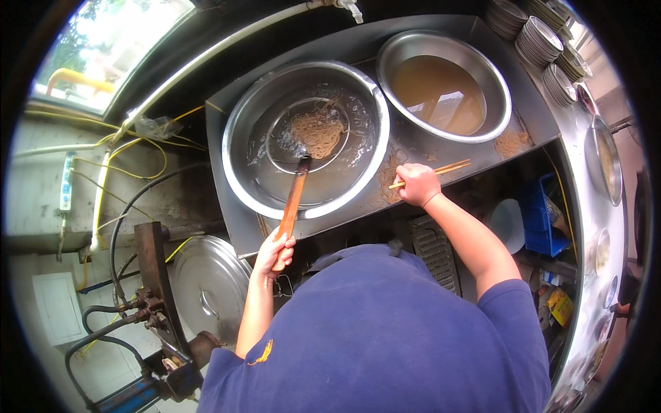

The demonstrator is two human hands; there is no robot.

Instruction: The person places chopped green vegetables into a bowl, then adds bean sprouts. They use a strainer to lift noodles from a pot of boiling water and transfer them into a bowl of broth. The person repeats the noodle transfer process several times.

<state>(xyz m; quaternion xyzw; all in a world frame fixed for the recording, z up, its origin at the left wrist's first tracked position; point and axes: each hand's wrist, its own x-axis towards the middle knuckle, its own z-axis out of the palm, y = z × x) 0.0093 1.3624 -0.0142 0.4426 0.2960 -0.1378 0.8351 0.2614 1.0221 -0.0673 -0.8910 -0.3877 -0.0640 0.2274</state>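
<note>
My left hand (275,253) is wrapped round the wooden handle (293,199) of a wire strainer (281,162). The strainer's round head sits in the water of a large metal basin (234,168), with a clump of brown noodles (317,133) in it. To the right, my right hand (418,184) is closed on a pair of chopsticks (451,167), held crosswise over the metal counter in front of the basins. Loose noodle strands (387,180) lie on the counter beside that hand.
A second metal basin (504,103) of cloudy brownish liquid stands at the right. Stacked bowls (538,41) fill the far right corner. A blue crate (538,220) sits below the counter. At the left are a large metal lid (210,292), hoses and a rusty pipe fitting (148,303).
</note>
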